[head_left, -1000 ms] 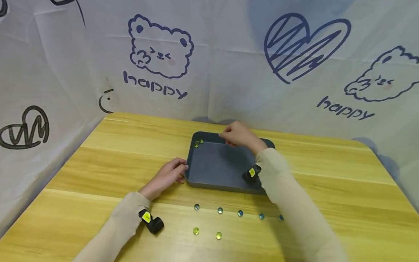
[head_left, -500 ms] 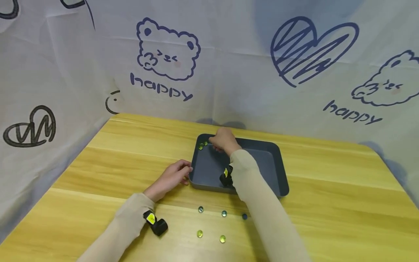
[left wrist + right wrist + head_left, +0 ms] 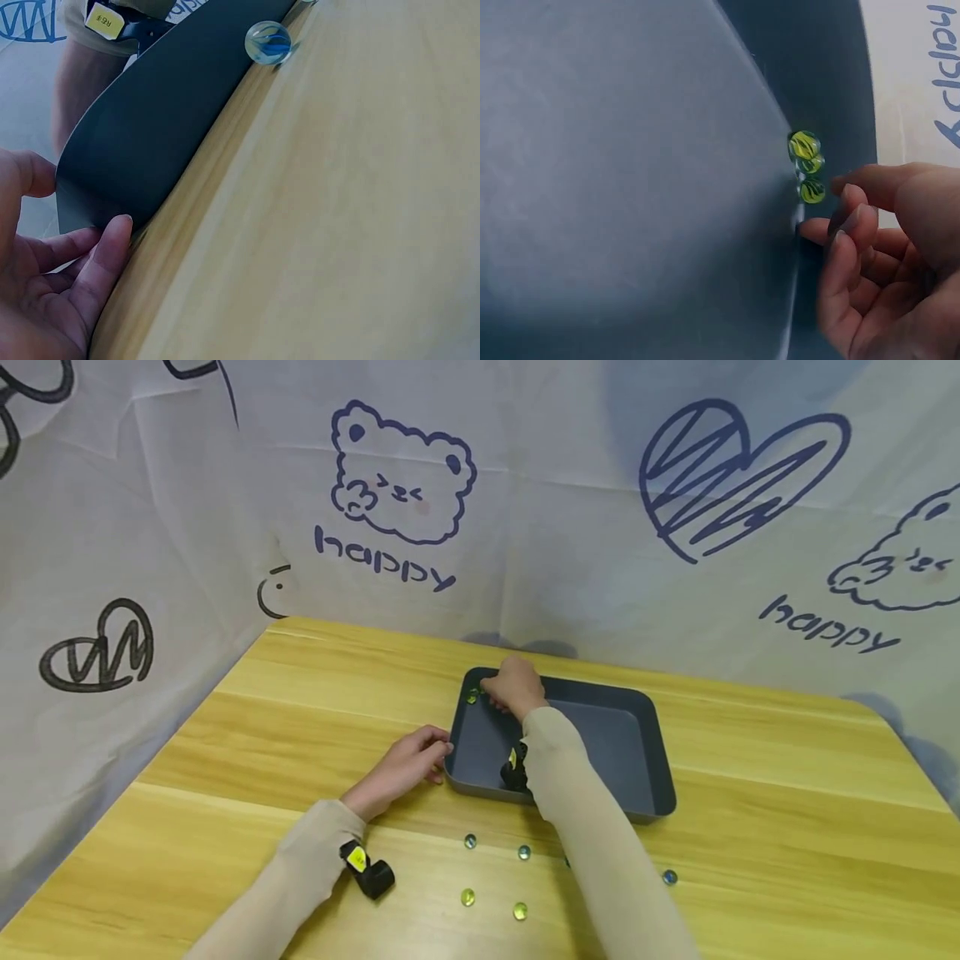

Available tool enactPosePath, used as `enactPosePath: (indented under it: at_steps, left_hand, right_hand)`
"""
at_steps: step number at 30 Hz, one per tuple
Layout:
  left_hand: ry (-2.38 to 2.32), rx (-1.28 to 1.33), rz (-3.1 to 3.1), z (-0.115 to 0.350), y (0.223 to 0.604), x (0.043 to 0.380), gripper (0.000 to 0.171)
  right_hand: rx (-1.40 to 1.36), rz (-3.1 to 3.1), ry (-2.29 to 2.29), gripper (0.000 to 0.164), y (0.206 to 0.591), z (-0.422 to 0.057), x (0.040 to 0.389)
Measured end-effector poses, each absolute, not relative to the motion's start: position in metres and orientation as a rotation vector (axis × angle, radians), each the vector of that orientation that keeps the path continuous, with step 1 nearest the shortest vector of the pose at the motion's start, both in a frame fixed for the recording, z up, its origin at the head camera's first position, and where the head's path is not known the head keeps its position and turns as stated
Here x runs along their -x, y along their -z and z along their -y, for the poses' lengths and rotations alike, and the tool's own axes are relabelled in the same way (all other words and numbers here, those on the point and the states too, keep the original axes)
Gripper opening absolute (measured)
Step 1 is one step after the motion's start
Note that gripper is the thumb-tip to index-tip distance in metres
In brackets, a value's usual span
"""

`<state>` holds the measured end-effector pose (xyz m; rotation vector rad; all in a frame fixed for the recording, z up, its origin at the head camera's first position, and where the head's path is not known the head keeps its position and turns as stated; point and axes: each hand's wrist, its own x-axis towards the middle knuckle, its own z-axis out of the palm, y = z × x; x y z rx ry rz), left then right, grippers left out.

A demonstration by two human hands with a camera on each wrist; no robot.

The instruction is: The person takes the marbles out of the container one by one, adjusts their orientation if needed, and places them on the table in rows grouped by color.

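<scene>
In the head view a dark grey tray [image 3: 611,752] lies on the wooden table. My left hand [image 3: 405,764] touches the outside of its left wall; in the left wrist view fingers [image 3: 112,244] rest at the tray's corner. My right hand [image 3: 516,683] reaches into the tray's far left corner. The right wrist view shows yellow-green glass marbles [image 3: 812,190] clustered against the wall there. Fingertips of the right hand [image 3: 900,262] are right beside the nearest marble, and no marble shows between its bent fingers. In the head view, this hand partly covers the cluster.
In front of the tray, blue marbles [image 3: 524,852] stand in a row, partly hidden by the right sleeve [image 3: 592,810]. Nearer are two yellow-green marbles [image 3: 521,911]. A white cloth [image 3: 555,568] with drawings hangs behind the table.
My right hand has moved left inside the tray, to the marbles in the far left corner. The left hand stays at the tray's left wall. The head view has shifted slightly.
</scene>
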<state>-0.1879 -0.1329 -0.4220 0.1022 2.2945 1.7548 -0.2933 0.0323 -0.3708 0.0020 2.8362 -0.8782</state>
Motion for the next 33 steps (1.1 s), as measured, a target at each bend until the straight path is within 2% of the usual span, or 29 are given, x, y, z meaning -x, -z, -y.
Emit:
enactPosePath:
  at_steps: [14, 19, 26, 33]
  left_hand:
    - [-1.732, -0.122, -2.279, 0.132, 0.414, 0.183, 0.037]
    - [-1.737, -0.090, -2.291, 0.134, 0.416, 0.184, 0.038]
    - [-1.726, -0.096, -2.316, 0.135, 0.417, 0.185, 0.039]
    - [-1.733, -0.130, -2.306, 0.134, 0.417, 0.184, 0.040]
  right_hand:
    - [0.066, -2.887, 0.716, 0.028, 0.369, -0.030, 0.292]
    - [0.245, -2.799, 0.794, 0.029, 0.346, -0.041, 0.291]
    - [0.464, -2.647, 0.971, 0.018, 0.309, -0.072, 0.286]
    - [0.679, -2.636, 1.115, 0.019, 0.299, -0.102, 0.264]
